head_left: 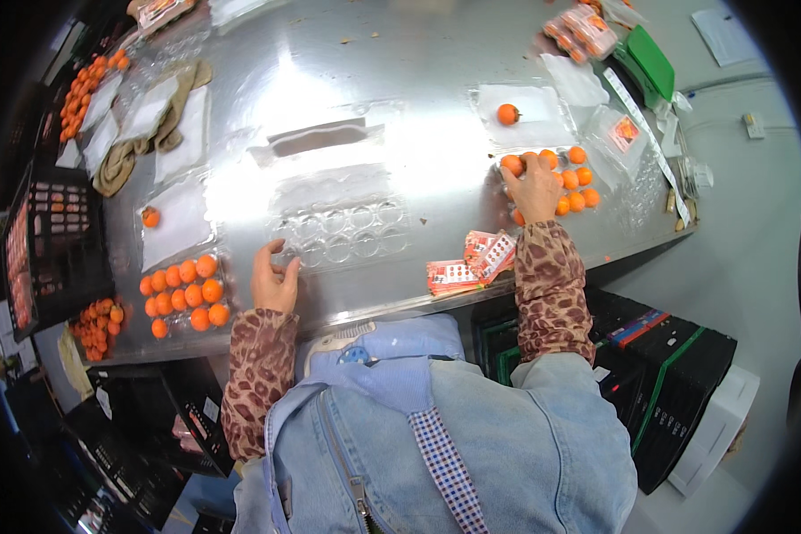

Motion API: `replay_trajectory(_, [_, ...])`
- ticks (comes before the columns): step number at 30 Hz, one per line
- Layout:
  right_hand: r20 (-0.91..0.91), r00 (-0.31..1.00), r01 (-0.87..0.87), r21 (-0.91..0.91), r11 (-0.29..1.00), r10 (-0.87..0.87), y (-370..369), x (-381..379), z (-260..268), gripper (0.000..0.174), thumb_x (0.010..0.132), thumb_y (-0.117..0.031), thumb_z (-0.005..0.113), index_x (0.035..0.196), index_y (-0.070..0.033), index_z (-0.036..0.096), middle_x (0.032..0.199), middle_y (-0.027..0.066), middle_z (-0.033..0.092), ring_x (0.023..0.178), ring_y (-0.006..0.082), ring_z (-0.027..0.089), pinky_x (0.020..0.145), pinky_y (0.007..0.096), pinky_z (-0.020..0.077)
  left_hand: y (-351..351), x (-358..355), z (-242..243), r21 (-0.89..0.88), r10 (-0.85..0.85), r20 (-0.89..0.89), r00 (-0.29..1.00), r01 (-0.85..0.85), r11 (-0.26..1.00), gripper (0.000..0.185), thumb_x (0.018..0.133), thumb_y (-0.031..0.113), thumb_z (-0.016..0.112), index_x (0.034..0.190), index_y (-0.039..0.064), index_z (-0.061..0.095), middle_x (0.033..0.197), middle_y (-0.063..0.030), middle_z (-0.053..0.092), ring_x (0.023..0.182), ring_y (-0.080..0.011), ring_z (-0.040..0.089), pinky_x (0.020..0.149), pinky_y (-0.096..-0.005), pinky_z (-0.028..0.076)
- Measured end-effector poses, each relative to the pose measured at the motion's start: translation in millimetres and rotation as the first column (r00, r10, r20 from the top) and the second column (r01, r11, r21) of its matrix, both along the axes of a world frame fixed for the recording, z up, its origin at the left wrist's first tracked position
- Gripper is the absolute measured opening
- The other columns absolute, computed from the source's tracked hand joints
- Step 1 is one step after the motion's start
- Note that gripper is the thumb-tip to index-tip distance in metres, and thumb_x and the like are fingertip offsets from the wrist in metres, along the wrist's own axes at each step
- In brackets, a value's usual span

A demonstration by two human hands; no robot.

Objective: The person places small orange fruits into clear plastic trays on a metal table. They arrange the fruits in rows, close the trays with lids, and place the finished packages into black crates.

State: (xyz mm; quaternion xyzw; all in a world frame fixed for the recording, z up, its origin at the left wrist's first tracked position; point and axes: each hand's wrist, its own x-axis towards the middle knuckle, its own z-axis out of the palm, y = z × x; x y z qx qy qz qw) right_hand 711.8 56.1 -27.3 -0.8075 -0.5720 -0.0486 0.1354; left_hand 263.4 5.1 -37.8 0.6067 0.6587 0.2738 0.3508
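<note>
My right hand (537,190) reaches over a clear plastic tray of orange persimmons (576,201) on the right. Its fingertips are at a persimmon (512,165) in the tray's far left corner; whether they grip it I cannot tell. Thumb and fingers apart, my left hand (274,277) is at the near left corner of a clear moulded tray (337,233) with bare round cups. Further left, another tray holds rows of persimmons (193,295). Single persimmons lie on white liners beyond the filled trays, one on the right (507,114) and one on the left (150,217).
Printed cards (470,263) lie by the front edge of the metal table (374,304). A black crate (60,233) and loose persimmons (98,327) are at far left. A brown cloth (117,163) lies behind. A green-topped device (647,63) stands back right; black crates (674,387) are stacked below.
</note>
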Motion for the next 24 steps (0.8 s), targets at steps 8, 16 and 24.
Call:
replay_trajectory(8, [-0.109,0.993,-0.034,0.048,0.998,0.039,39,37,31,0.047,0.079,-0.040,0.071,0.112,-0.007,0.063,0.104,0.0133,0.063,0.094,0.0312,0.064,0.074,0.0426,0.0507,8,4,7,-0.051,0.061,0.063,0.996,-0.058,0.997,0.040,0.084,0.011,0.066,0.122,0.004,0.055,0.116,-0.0107,0.059,0.073,-0.0137,0.058,0.065,-0.0273,0.048])
replay_trajectory(16, [-0.115,0.993,-0.003,-0.117,0.993,-0.011,94,58,20,0.054,0.076,-0.043,0.070,0.117,-0.009,0.062,0.109,0.0123,0.063,0.098,0.0303,0.063,0.081,0.0425,0.0501,8,0,7,-0.039,0.100,0.091,0.991,-0.097,0.994,0.038,0.085,0.010,0.066,0.121,0.003,0.056,0.114,-0.0106,0.060,0.073,-0.0122,0.059,0.065,-0.0269,0.049])
replay_trajectory(24, [-0.132,0.988,-0.109,-0.210,0.972,0.082,109,49,7,0.053,0.076,-0.039,0.071,0.120,-0.012,0.060,0.110,0.0116,0.061,0.100,0.0292,0.062,0.083,0.0428,0.0500,4,5,11,-0.028,0.138,0.105,0.985,-0.136,0.990,0.036,0.086,0.010,0.066,0.119,0.003,0.057,0.110,-0.0088,0.061,0.071,-0.0111,0.058,0.062,-0.0251,0.048])
